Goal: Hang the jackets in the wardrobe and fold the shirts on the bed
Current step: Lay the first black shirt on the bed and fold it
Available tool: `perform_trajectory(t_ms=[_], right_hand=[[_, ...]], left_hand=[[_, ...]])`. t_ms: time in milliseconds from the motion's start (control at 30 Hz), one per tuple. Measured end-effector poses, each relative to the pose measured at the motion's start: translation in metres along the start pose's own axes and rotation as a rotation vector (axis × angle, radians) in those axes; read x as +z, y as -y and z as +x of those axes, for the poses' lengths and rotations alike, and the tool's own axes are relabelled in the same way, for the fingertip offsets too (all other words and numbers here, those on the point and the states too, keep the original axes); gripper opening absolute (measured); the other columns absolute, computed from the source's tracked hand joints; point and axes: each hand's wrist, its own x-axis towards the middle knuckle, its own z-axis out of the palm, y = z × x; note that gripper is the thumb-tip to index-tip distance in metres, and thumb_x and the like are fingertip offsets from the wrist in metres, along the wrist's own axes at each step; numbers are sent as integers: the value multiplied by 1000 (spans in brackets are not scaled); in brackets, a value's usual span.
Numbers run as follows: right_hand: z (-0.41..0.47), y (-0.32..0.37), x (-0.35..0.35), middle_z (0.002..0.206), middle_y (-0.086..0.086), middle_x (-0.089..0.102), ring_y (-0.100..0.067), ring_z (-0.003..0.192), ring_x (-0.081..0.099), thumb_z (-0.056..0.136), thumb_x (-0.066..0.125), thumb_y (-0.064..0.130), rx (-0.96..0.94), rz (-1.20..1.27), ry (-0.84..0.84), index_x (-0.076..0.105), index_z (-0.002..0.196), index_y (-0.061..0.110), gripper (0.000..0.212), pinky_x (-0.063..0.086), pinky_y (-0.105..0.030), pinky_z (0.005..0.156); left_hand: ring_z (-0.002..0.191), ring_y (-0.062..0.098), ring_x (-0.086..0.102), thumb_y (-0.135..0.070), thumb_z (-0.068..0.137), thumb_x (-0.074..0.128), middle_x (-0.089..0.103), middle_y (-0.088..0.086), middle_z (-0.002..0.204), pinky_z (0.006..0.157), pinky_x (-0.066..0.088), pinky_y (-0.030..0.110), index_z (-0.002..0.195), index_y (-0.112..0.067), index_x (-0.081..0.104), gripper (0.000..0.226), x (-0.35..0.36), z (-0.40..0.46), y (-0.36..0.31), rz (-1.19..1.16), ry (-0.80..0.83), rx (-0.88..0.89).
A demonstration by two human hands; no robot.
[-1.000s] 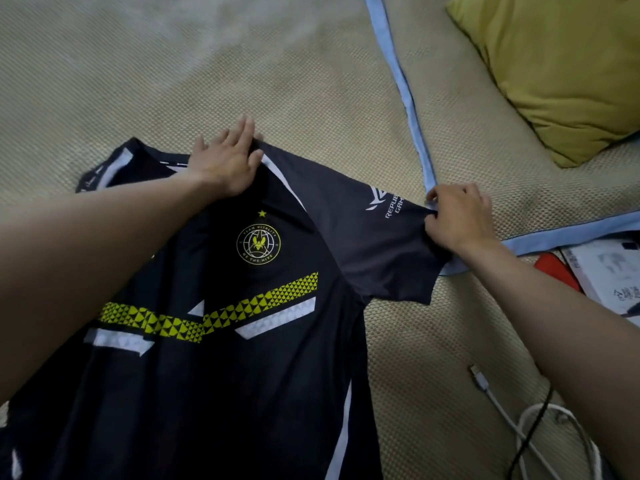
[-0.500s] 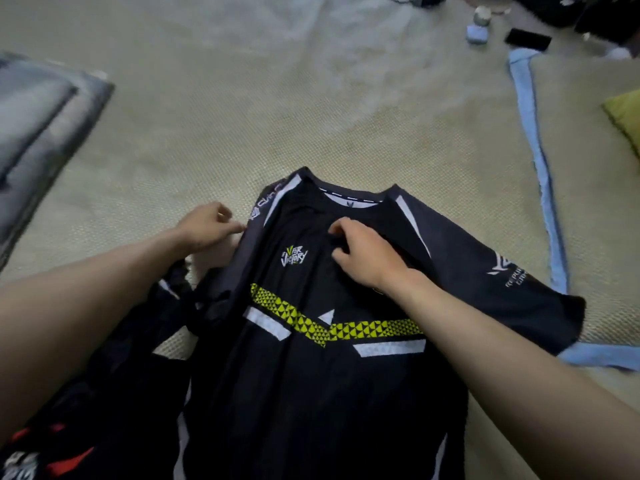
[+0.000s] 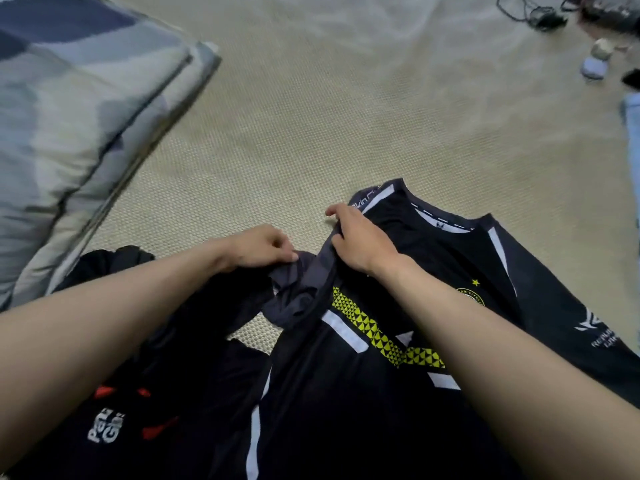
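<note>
From the head view, both forearms cross the lower frame and cover much of the black shirt (image 3: 363, 393), whose hem runs off the bottom edge. Its right sleeve is cut by the frame's right side, so the white logo and lettering there read only as "REPUBL…". The round yellow crest on the chest is half hidden behind the right forearm. The frame is somewhat blurred, and small writing near the collar is hard to read.

The shirt lies front up on the bed (image 3: 311, 116), collar away from the person. The left hand (image 3: 258, 247) pinches the bunched left sleeve, fingers curled on the cloth. The right hand (image 3: 360, 237) sits just beside it at the left shoulder, fingers curled over the shoulder edge and gripping it, with 1 finger pointing out.

A second dark garment (image 3: 114, 427) lies beside the shirt under the left forearm, with red marks and white letters that seem to begin "Pa" and "G".

A folded grey-blue blanket (image 3: 76, 109) rests at the far left. Cables (image 3: 530, 12) and small objects sit blurred at the top right.
</note>
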Motion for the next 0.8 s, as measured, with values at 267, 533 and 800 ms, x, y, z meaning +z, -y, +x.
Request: perform_trajectory(t_ms=[267, 533, 800], right_hand=[[15, 18, -10, 151, 3, 44, -25, 126, 57, 93, 54, 24, 4, -34, -65, 40, 147, 25, 55, 47, -45, 103], [52, 51, -5, 151, -5, 47, -30, 132, 53, 91, 57, 27, 1, -47, 9, 38, 148, 24, 60, 43, -49, 109], [80, 62, 16, 144, -4, 37, -32, 120, 58, 94, 64, 36, 29, -143, 61, 50, 140, 30, 48, 48, -48, 103]], left_hand=[[66, 13, 67, -23, 100, 57, 71, 5, 76, 55, 54, 18, 82, -9, 71, 27, -58, -23, 23, -722, -436, -57], [87, 30, 72, -46, 91, 67, 77, 16, 99, 82, 58, 38, 104, -1, 75, 48, -61, -36, 35, -854, -320, -125], [69, 13, 71, -13, 87, 74, 77, 8, 81, 59, 57, 23, 93, -2, 72, 13, -61, -54, 61, -698, -210, -211]])
